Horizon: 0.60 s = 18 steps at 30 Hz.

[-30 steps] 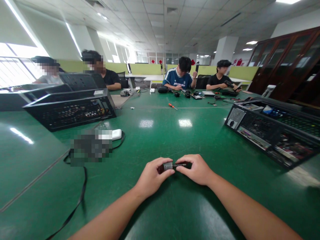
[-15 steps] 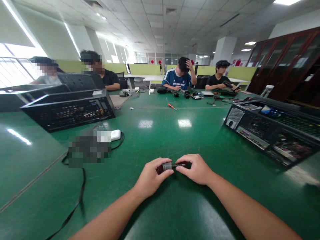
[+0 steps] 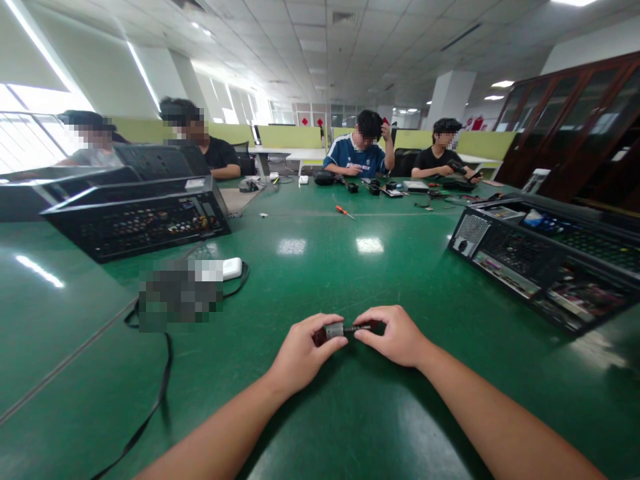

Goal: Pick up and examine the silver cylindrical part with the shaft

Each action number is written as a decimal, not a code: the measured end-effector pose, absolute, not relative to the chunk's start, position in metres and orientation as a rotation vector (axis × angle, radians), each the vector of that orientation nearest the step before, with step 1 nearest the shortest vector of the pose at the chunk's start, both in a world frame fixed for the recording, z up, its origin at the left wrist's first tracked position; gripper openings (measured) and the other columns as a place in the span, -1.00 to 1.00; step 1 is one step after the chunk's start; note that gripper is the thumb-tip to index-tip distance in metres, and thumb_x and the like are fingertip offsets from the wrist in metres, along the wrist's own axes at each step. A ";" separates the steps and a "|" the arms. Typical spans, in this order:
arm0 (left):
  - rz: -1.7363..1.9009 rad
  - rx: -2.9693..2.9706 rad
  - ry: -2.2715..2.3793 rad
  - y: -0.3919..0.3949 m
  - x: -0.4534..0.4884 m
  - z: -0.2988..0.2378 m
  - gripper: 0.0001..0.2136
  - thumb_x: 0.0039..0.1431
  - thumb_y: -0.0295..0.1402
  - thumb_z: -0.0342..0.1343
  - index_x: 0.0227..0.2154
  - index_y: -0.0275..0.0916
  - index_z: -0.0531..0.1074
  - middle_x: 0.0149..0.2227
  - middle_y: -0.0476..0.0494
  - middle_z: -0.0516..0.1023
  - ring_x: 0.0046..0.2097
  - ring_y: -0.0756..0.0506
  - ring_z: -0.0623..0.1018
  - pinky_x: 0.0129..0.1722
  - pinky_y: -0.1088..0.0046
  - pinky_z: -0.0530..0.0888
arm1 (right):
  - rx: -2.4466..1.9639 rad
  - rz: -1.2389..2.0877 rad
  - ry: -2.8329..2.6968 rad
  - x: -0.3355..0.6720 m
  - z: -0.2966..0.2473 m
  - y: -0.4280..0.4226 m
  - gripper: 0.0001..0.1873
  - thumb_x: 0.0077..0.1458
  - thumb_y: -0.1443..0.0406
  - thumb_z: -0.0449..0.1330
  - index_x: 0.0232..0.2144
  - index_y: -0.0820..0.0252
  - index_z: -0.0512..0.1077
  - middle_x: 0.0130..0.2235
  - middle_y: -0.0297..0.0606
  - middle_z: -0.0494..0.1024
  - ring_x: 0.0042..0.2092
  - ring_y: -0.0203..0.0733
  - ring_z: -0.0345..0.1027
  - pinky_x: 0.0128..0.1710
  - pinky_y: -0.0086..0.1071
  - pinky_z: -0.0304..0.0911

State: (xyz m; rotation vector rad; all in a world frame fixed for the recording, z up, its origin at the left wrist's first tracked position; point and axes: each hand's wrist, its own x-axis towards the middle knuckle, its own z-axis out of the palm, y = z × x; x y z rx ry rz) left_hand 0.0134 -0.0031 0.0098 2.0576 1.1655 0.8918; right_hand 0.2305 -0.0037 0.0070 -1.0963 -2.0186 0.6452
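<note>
My left hand (image 3: 306,350) pinches a small grey cylinder (image 3: 335,331) between thumb and fingers. Out of its right end sticks a thin dark shaft (image 3: 361,328) that looks ridged or stepped. Thumb and forefinger of my right hand (image 3: 395,338) are curled about this shaft from either side, close to the cylinder. Whether they press on it is hard to see. Both hands are just above the green tabletop (image 3: 345,413), in the middle near me. What lies inside the left palm is hidden.
An open black computer case (image 3: 140,220) stands at left, another (image 3: 545,267) at right. Left of my hands lie a white device (image 3: 231,269) and a black strap (image 3: 163,387). An orange screwdriver (image 3: 344,211) is farther off. Several people sit across the table, with small parts before them.
My right fingertips have slid slightly to the right along the shaft, showing more of it by the cylinder. My left hand has stayed almost still. Across the table, a person's raised hand has shifted.
</note>
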 end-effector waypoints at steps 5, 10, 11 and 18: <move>0.897 2.058 1.171 -0.003 0.013 0.009 -0.77 0.08 -0.31 0.25 -0.16 -0.13 0.51 -0.21 -0.03 0.59 -0.17 -0.12 0.54 -0.15 0.40 0.41 | -1.106 0.642 -2.025 0.231 0.007 -0.003 -0.84 0.03 0.28 0.25 -0.29 0.13 0.58 -0.31 -0.31 0.63 -0.29 -0.22 0.49 -0.23 -0.40 0.31; 0.906 2.060 1.172 -0.002 0.012 0.008 -0.76 0.08 -0.31 0.26 -0.16 -0.11 0.51 -0.19 -0.02 0.59 -0.15 -0.11 0.54 -0.11 0.42 0.41 | -1.104 0.636 -2.035 0.232 0.008 -0.003 -0.85 0.03 0.29 0.25 -0.31 0.13 0.58 -0.32 -0.30 0.63 -0.29 -0.21 0.48 -0.23 -0.40 0.31; 0.902 2.063 1.172 -0.002 0.012 0.008 -0.76 0.08 -0.31 0.26 -0.16 -0.11 0.51 -0.19 -0.01 0.59 -0.15 -0.11 0.54 -0.11 0.42 0.41 | -1.105 0.637 -2.035 0.232 0.008 -0.003 -0.85 0.03 0.28 0.25 -0.31 0.13 0.58 -0.32 -0.30 0.63 -0.29 -0.21 0.48 -0.23 -0.40 0.31; 0.910 2.069 1.180 -0.002 0.012 0.009 -0.76 0.08 -0.30 0.25 -0.16 -0.13 0.51 -0.19 -0.06 0.59 -0.15 -0.13 0.54 -0.11 0.37 0.42 | -1.110 0.648 -2.036 0.232 0.008 -0.001 -0.86 0.03 0.29 0.25 -0.32 0.14 0.58 -0.34 -0.31 0.62 -0.31 -0.22 0.47 -0.26 -0.41 0.30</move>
